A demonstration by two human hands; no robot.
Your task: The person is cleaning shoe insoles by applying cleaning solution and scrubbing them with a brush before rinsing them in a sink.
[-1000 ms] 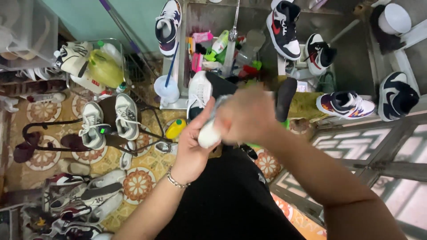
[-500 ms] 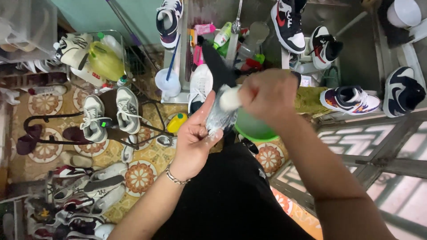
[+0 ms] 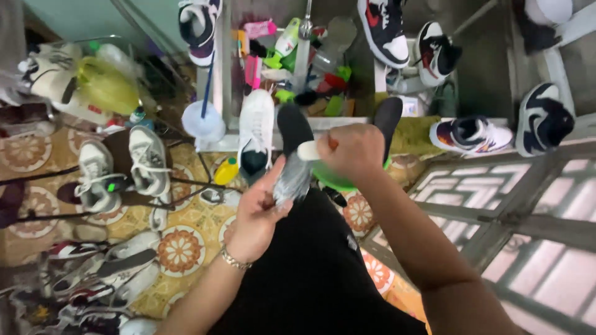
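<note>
My left hand (image 3: 257, 211) grips the lower end of a long dark insole (image 3: 293, 155), shiny and wet near the hand, which stands up towards the ledge. My right hand (image 3: 351, 152) is closed on a white-handled brush (image 3: 308, 149) pressed against the insole's middle. A green basin (image 3: 335, 180) sits just under my right hand, mostly hidden by it. A bracelet circles my left wrist. My black-clad lap fills the lower middle.
A white sneaker (image 3: 256, 133) lies beside the insole, with another dark insole (image 3: 388, 118) to the right. A plastic cup with a blue straw (image 3: 203, 121), a rack of sneakers (image 3: 118, 170), bottles and brushes (image 3: 292, 56) and more sneakers (image 3: 472, 133) stand around.
My right hand and the brush have slid up and down along the insole. The left hand has shifted slightly lower while still holding it.
</note>
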